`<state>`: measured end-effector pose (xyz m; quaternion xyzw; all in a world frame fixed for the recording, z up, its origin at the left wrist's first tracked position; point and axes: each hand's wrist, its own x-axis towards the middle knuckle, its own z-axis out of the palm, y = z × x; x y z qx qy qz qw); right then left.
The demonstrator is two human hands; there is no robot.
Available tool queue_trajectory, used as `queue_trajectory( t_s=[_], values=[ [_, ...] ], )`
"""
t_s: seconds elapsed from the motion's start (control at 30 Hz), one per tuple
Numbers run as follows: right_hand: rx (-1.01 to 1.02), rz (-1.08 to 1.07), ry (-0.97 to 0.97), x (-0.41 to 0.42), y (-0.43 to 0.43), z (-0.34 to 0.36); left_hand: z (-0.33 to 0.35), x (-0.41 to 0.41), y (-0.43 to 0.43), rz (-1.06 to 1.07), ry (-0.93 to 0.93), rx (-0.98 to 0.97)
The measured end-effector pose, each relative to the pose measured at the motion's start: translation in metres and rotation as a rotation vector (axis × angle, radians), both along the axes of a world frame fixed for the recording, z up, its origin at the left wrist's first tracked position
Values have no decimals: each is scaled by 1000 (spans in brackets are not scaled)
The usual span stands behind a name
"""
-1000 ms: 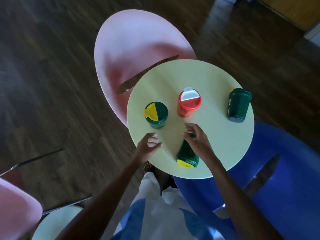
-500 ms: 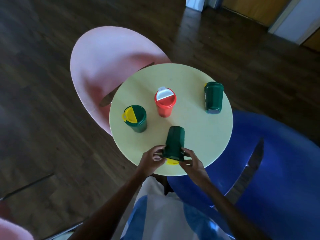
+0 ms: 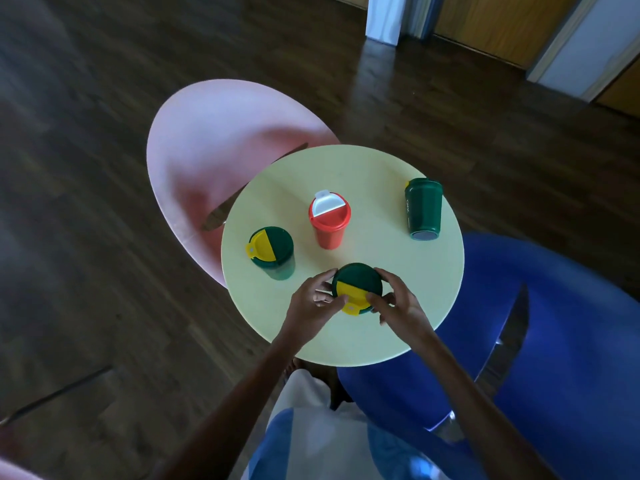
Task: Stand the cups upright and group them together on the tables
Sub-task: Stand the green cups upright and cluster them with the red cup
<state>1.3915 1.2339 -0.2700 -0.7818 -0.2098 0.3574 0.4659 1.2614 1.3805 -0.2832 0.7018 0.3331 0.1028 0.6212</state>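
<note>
Head view: the step in hand looks like standing one cup up. The near green cup point(image 3: 356, 287) sits upright at about 6 o'clock on the round desk point(image 3: 363, 174), close to its near edge, with its green and yellow lid facing up. The left hand point(image 3: 313, 304) holds it from 9 o'clock and the right hand point(image 3: 398, 306) from 3 o'clock. The fingers point(image 3: 322, 280) of both curl round the lid rim, with the thumbs on the yellow half. I cannot tell whether its base is fully on the desk.

Another green cup point(image 3: 272, 252) stands upright at 9 o'clock. A red cup point(image 3: 329, 221) stands upright near the middle, slightly toward 11 o'clock. A tipped green cup point(image 3: 423, 209) lies on its side at 2 o'clock, well apart from the rest, its base toward the person.

The next move likely calls for letting go and reaching across to 2 o'clock to right the tipped one. After that, the cups need drawing close together.
</note>
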Motion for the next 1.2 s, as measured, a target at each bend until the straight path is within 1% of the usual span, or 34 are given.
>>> queue_trajectory(
  t_s=[0.23, 0.5, 0.63, 0.8, 0.9, 0.97, 1.03, 1.1, 1.17, 1.2],
  values=[
    [-20, -66, 87, 3, 3, -6, 0, 16, 1, -37, 62, 61],
    [-67, -69, 160, 21, 7, 0, 7, 42, 13, -162, 92, 179],
    [-95, -75, 200, 35, 4, 1, 7, 66, 26, -131, 79, 182],
    [-88, -242, 139, 86, 2, 1, 15, 140, 34, -212, 100, 67],
    [-90, -341, 66, 136, 10, -7, 8, 201, 40, -296, 202, -23],
    [-101, -397, 24, 172, 17, -18, -8, 240, 46, -280, 283, -108],
    [-129, -426, 29, 207, 26, -32, -24, 273, 53, -219, 355, -189],
    [-189, -423, 61, 236, 36, -46, -40, 298, 62, -218, 419, -208],
    [-218, -393, 110, 258, 47, -57, -46, 315, 70, -212, 423, -253],
    [-213, -384, 151, 266, 52, -61, -46, 319, 72, -202, 421, -317]
  ],
)
